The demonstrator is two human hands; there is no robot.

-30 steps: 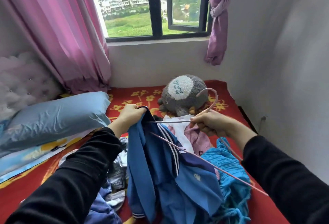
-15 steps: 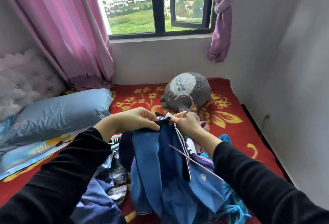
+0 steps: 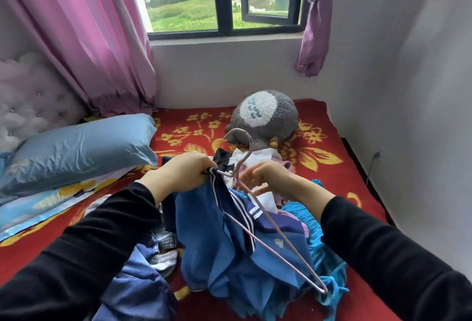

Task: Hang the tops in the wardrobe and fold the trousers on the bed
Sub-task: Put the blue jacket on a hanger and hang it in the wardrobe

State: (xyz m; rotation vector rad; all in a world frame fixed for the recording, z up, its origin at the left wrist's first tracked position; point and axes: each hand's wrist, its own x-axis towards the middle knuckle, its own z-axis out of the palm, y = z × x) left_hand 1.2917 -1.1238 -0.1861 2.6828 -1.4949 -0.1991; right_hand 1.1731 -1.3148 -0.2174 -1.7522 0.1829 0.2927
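A blue top [image 3: 229,251] with a navy, white-striped collar hangs in front of me above the red bed [image 3: 319,142]. My left hand [image 3: 186,175] grips the collar and the left end of a pale pink wire hanger [image 3: 258,221]. My right hand [image 3: 263,175] holds the hanger just below its hook. The hanger's right arm runs down across the front of the top. Beneath lie a turquoise garment [image 3: 324,257], pink and white clothes [image 3: 265,157], and jeans-like blue clothes [image 3: 143,282].
A grey plush toy [image 3: 265,116] sits at the back of the bed near the window wall. A blue pillow [image 3: 76,147] lies at the left by a tufted headboard [image 3: 30,101]. Pink curtains [image 3: 84,35] hang at the left; a white wall [image 3: 408,91] bounds the right side.
My right hand moved left toward my left hand, bringing the hanger into the top's collar. The hanger now stands more upright, its left end under the collar.
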